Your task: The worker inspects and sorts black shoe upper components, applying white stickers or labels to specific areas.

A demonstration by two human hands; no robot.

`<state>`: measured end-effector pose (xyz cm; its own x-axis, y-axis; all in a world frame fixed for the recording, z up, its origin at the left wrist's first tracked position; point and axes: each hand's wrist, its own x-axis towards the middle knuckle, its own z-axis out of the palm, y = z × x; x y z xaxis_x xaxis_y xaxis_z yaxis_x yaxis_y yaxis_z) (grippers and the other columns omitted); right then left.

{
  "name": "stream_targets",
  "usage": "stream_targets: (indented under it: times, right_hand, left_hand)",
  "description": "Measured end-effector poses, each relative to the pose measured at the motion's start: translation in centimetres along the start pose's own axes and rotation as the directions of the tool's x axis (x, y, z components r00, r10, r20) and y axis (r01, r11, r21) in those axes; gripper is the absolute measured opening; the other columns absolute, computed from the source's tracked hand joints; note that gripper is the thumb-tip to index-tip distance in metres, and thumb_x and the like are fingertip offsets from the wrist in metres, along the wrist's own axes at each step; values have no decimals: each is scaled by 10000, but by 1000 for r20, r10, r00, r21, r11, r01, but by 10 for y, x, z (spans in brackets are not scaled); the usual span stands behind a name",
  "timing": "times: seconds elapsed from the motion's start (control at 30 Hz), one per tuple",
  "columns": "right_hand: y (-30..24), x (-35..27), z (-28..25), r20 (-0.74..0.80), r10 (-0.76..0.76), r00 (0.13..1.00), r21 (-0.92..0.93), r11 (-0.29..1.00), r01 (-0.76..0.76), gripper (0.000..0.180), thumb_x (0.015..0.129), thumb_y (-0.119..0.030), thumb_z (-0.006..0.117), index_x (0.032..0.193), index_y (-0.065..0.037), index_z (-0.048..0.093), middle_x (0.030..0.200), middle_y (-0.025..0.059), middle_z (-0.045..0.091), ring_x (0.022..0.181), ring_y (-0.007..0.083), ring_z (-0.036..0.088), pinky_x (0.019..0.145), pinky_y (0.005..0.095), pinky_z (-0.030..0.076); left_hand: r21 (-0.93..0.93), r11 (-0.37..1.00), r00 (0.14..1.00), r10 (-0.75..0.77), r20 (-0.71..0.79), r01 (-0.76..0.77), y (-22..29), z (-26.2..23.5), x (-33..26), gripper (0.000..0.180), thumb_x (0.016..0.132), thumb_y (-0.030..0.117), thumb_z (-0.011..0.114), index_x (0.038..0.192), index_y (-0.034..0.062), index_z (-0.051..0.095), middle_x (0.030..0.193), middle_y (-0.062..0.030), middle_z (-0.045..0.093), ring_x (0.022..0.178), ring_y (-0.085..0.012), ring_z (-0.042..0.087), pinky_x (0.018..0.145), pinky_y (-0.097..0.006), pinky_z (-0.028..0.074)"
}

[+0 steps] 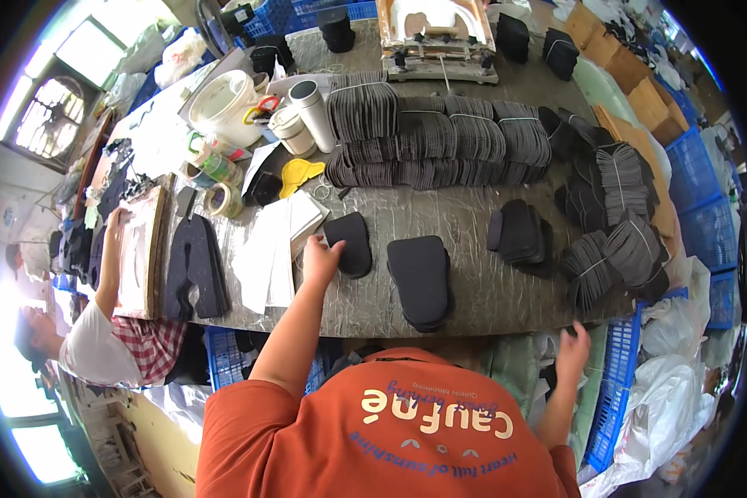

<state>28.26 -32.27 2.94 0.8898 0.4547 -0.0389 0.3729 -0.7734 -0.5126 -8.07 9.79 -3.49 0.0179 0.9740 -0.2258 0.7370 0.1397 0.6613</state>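
My left hand (pixel 321 259), fingers part-curled, touches the small stack (pixel 350 246) at near centre of the surface (pixel 490 309); grip cannot be determined. My right hand (pixel 573 353), near right, is loosely open, nothing seen held. Far bundles (pixel 363 109) are tied; near large stack (pixel 419 278) shows no tie.

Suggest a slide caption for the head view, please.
Left hand at a small stack of dark pads, right hand near the table's edge, banded bundles beyond.

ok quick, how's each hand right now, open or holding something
Left hand: at the black pad's edge, closed or not unclear.
Right hand: looks open, nothing visible in it.
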Motion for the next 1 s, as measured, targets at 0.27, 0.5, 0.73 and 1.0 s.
stream_targets:
  times: [0.27, 0.5, 0.73, 1.0]
  right_hand:
    - [-287, -68, 52, 343, -683, 645, 68, 703, 708, 864, 642, -438, 781, 1372, -201, 386, 1490, 200, 186, 1337, 469, 179, 1051, 584, 206]
    - [-279, -67, 84, 293, -701, 650, -131, 644, 754, 814, 563, -189, 775, 1317, -253, 474, 1461, 154, 262, 1226, 418, 361, 990, 527, 324]
    - [-273, -60, 74, 329, -712, 621, -42, 646, 762, 804, 556, -98, 747, 1304, -242, 490, 1472, 110, 290, 1249, 394, 367, 971, 508, 348]
    - [-261, -70, 79, 272, -713, 647, -71, 655, 752, 811, 575, -80, 730, 1324, -241, 464, 1478, 111, 272, 1219, 401, 377, 940, 501, 359]
  left_hand:
    - [266, 953, 973, 86, 215, -143, 38, -2, 5, 839, 606, 228, 850, 1278, -21, 413, 1230, -234, 475, 1139, -362, 509, 958, -399, 446]
    - [90, 981, 955, 144, 259, -172, 41, 7, 6, 779, 638, 178, 820, 1276, -23, 422, 1195, -237, 506, 1108, -364, 527, 945, -403, 448]
    - [-26, 908, 907, 415, -72, -418, 18, -14, 42, 590, 719, 174, 742, 1208, -14, 471, 1197, -242, 492, 1112, -399, 477, 958, -434, 411]
    - [411, 909, 992, -26, -123, 75, -39, -125, 84, 597, 671, 357, 768, 1126, 24, 574, 1128, -151, 595, 1098, -325, 520, 927, -419, 431]
